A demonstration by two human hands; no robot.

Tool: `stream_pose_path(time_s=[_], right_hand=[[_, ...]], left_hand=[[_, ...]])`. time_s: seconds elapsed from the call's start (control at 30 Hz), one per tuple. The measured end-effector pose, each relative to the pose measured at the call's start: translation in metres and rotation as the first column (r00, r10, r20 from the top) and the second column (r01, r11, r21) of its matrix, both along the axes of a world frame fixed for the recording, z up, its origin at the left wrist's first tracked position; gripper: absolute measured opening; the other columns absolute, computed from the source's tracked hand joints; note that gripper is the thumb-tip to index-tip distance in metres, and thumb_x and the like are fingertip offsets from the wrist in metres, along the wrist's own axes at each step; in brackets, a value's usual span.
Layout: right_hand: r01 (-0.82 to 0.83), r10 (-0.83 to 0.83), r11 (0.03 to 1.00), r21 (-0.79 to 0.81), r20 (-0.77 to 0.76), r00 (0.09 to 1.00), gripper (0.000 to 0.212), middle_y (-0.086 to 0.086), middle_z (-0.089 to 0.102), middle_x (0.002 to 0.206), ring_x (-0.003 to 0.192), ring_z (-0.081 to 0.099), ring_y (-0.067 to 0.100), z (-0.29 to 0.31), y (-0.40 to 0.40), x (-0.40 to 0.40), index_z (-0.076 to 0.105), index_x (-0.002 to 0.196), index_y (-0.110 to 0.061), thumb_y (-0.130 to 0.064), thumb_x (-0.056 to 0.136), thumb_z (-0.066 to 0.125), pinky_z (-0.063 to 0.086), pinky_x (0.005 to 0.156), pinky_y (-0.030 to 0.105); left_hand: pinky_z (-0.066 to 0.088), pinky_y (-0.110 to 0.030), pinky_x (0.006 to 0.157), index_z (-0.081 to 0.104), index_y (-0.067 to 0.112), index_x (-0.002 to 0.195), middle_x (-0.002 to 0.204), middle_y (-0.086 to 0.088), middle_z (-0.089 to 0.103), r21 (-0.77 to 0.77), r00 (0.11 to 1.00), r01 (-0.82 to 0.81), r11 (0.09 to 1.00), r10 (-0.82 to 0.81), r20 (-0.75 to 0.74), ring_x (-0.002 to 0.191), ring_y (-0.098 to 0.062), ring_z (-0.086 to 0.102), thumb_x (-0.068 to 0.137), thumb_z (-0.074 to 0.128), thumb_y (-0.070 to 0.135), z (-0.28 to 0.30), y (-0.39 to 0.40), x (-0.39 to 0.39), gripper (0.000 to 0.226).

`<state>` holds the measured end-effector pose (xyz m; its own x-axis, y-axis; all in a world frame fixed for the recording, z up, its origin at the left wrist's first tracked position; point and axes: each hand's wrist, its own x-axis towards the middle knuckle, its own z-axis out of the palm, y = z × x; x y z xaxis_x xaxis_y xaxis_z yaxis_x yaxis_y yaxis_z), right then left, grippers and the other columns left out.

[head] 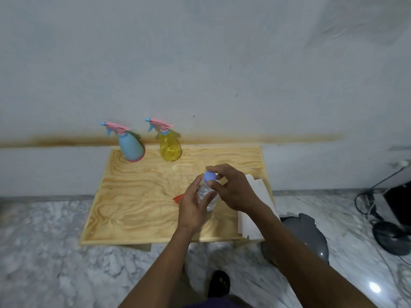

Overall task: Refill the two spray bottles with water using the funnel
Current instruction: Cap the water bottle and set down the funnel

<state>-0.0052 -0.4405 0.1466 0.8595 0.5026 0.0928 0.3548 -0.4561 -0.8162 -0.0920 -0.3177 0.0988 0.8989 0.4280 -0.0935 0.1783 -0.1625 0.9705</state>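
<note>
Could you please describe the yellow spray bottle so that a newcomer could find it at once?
On the wooden table, look along the far edge by the wall. Two spray bottles stand there; the yellow spray bottle is the right one, see-through, unlike the opaque blue spray bottle beside it.

Blue spray bottle (131, 146) w/ pink trigger head + blue nozzle stands upright at table's far left edge; yellow see-through spray bottle (170, 146), same pink/blue head, upright just to its right, apart, both heads on, nozzles pointing left. Clear water bottle (208, 197), blue cap (210, 176) on, roughly upright above table mid-right. Red funnel (178, 198): only a sliver visible left of water bottle, pose unclear.
</note>
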Motion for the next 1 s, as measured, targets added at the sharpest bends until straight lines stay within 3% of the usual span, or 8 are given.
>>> stream_pose_path(time_s=[0.33,0.4,0.5,0.57,0.67,0.77,0.9,1.0], right_hand=[[0.147,-0.137,0.984,0.1,-0.099,0.986,0.034,-0.012,0.065,0.11,0.088,0.061,0.003,-0.008,0.003,-0.011,0.068,0.113,-0.031,-0.028,0.082,0.08,0.048,0.076,0.019],[0.203,-0.189,0.973,0.107,-0.128,0.974,0.035,-0.013,0.065,0.111,0.087,0.061,0.004,-0.007,0.006,-0.013,0.066,0.108,-0.031,-0.032,0.078,0.083,0.048,0.073,0.015],[0.165,-0.156,0.982,0.092,-0.096,0.983,0.041,-0.009,0.064,0.12,0.09,0.06,0.004,-0.007,0.008,-0.016,0.067,0.123,-0.026,-0.026,0.083,0.077,0.043,0.076,0.006],[0.202,-0.194,0.976,0.086,-0.091,0.977,0.034,-0.007,0.066,0.116,0.088,0.06,0.005,-0.006,0.01,-0.016,0.07,0.115,-0.023,-0.027,0.083,0.078,0.041,0.073,0.006],[0.268,-0.259,0.961,0.071,-0.112,0.959,0.033,-0.012,0.065,0.108,0.085,0.061,0.007,-0.005,0.012,-0.015,0.068,0.103,-0.025,-0.038,0.077,0.082,0.047,0.072,0.017],[0.197,-0.191,0.978,0.068,-0.083,0.978,0.033,-0.009,0.064,0.116,0.09,0.06,0.008,-0.005,0.011,-0.017,0.069,0.114,-0.026,-0.031,0.083,0.077,0.05,0.08,0.022],[0.3,-0.294,0.952,0.061,-0.092,0.951,0.031,-0.01,0.065,0.106,0.086,0.058,0.007,-0.005,0.013,-0.016,0.068,0.102,-0.024,-0.037,0.077,0.082,0.042,0.071,0.013],[0.261,-0.258,0.963,0.062,-0.058,0.965,0.034,-0.011,0.064,0.11,0.088,0.059,0.009,-0.009,0.013,-0.016,0.069,0.109,-0.022,-0.035,0.08,0.081,0.043,0.074,0.014]], left_hand=[[0.057,-0.027,0.092,0.05,0.029,0.143,0.131,0.0,0.067,-0.027,0.999,0.026,0.999,-0.027,-0.021,0.117,-0.012,0.066,0.091,0.072,0.02,-0.002,0.002,0.001,0.058],[0.056,-0.028,0.094,0.05,0.026,0.146,0.133,0.0,0.066,-0.025,0.999,0.025,0.999,-0.025,-0.022,0.118,-0.012,0.065,0.091,0.072,0.02,-0.003,0.002,0.001,0.059],[0.052,-0.012,0.087,0.05,0.028,0.142,0.132,0.003,0.066,-0.038,0.999,0.007,0.999,-0.008,-0.033,0.112,0.003,0.063,0.092,0.07,0.015,0.001,0.001,0.0,0.055],[0.049,-0.008,0.082,0.051,0.031,0.139,0.128,0.004,0.067,-0.033,1.0,0.01,0.999,-0.011,-0.029,0.107,0.011,0.063,0.092,0.07,0.013,0.003,0.001,0.001,0.054],[0.052,-0.013,0.085,0.053,0.027,0.14,0.127,0.002,0.068,-0.019,1.0,0.017,1.0,-0.017,-0.017,0.113,-0.002,0.065,0.092,0.07,0.013,0.0,0.001,0.001,0.053],[0.054,-0.023,0.095,0.05,0.026,0.144,0.134,0.0,0.065,-0.011,1.0,0.016,1.0,-0.016,-0.008,0.121,-0.013,0.063,0.092,0.07,0.015,-0.002,0.001,0.001,0.056],[0.054,-0.015,0.085,0.052,0.024,0.144,0.128,-0.003,0.068,-0.028,1.0,0.014,1.0,-0.013,0.007,0.115,-0.014,0.066,0.092,0.07,0.016,-0.003,0.001,0.001,0.056],[0.055,-0.024,0.094,0.051,0.023,0.145,0.132,0.001,0.066,-0.016,1.0,0.018,1.0,-0.018,0.016,0.12,-0.013,0.064,0.092,0.07,0.017,-0.004,0.001,0.002,0.056]])
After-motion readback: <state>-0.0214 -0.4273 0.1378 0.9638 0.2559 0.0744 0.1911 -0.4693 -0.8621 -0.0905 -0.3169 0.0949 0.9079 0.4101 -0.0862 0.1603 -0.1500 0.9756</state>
